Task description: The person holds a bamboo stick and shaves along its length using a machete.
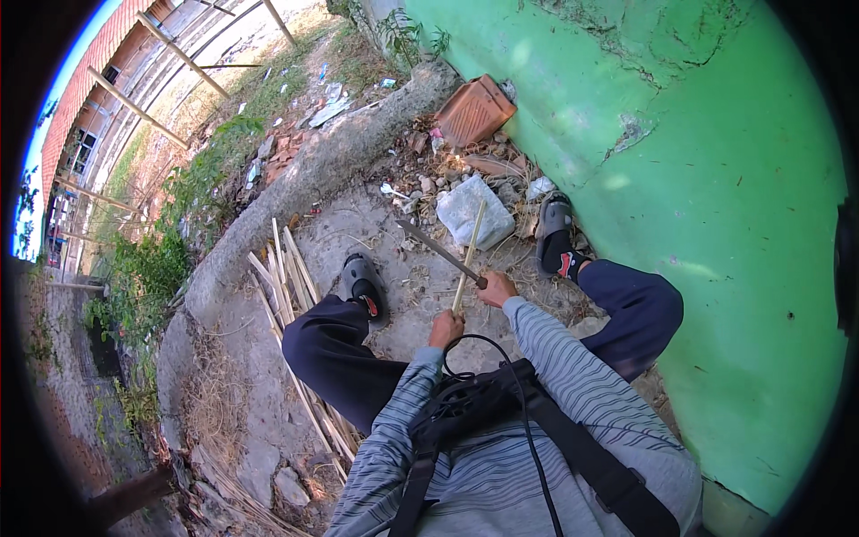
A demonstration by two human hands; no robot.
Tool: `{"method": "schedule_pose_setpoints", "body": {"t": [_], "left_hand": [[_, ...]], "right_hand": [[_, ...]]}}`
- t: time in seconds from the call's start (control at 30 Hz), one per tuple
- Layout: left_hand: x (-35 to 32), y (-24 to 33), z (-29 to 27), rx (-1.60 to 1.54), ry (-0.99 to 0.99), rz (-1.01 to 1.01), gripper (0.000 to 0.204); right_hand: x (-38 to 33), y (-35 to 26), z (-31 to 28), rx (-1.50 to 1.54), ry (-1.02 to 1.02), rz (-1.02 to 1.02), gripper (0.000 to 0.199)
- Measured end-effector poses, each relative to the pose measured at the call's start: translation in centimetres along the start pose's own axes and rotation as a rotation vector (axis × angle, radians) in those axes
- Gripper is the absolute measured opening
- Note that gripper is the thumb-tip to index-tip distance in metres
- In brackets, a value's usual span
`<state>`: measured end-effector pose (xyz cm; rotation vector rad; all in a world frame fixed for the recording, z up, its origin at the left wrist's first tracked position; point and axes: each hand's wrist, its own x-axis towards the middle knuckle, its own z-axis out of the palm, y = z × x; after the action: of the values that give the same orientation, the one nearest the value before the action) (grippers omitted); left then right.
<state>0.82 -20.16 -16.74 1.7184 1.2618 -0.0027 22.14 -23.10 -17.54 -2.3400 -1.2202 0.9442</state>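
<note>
My left hand (445,329) is closed around the lower end of a thin pale strip (474,236), which looks like split bamboo. The strip's far end lies over a whitish stone block (450,210) on the ground between my feet. In my right hand (498,290) is the brown handle of a long, narrow knife (434,246). Its dark blade points away and to the left, crossing the strip just ahead of my hands; I cannot tell whether it touches. Beside my left leg lies a bundle of similar pale strips (284,277), partly hidden under the leg.
A green wall (716,206) rises close on the right. Near its foot are an orange-brown plastic basket (477,109) and rubble. A low rough concrete ridge (295,183) curves along the left, with plants (148,277) beyond. A black cable (528,421) loops over my lap.
</note>
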Motion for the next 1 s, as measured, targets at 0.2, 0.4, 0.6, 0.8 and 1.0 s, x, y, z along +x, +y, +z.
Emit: {"method": "schedule_pose_setpoints", "body": {"t": [0.2, 0.4, 0.6, 0.8, 1.0], "left_hand": [[0.3, -2.1, 0.1, 0.011, 0.051, 0.008, 0.035], [1.0, 1.4, 0.0, 0.098, 0.038, 0.008, 0.036], [0.2, -0.5, -0.7, 0.029, 0.021, 0.013, 0.033], [-0.9, -0.1, 0.3, 0.048, 0.028, -0.021, 0.033], [0.3, -0.2, -0.4, 0.07, -0.029, -0.039, 0.035]], "right_hand": [[-2.6, -0.6, -0.9, -0.133, -0.15, -0.19, 0.028], [1.2, 0.9, -0.6, -0.042, -0.007, 0.104, 0.027], [-2.2, -1.0, -0.2, -0.029, -0.059, -0.039, 0.027], [-1.0, 0.4, -1.7, -0.146, -0.112, -0.093, 0.025], [0.8, 0.2, -1.1, -0.094, 0.052, 0.032, 0.027]]}}
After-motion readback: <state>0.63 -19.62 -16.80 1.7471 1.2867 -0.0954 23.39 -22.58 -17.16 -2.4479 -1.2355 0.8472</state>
